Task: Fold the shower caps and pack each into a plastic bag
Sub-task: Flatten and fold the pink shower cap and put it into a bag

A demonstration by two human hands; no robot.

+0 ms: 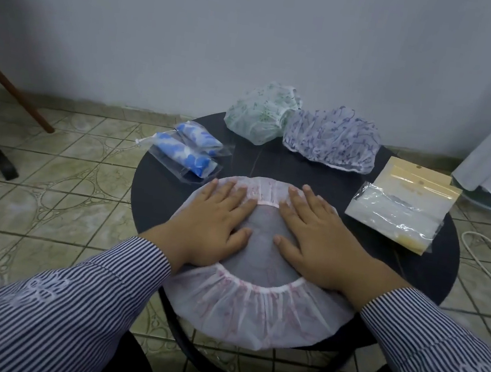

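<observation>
Frame centre: left hand [214, 214] and right hand [315, 226], fingers spread, press flat the pink shower cap [247, 314]; film probably light, limp, slippery; best pinched at its elastic rim.

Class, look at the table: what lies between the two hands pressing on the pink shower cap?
In the head view, only the pink shower cap itself lies between the left hand and right hand: its open middle, with the dark table showing through.

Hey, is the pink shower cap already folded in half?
No, the pink shower cap lies spread open and round on the table, with the left hand and right hand pressing flat on it.
</observation>
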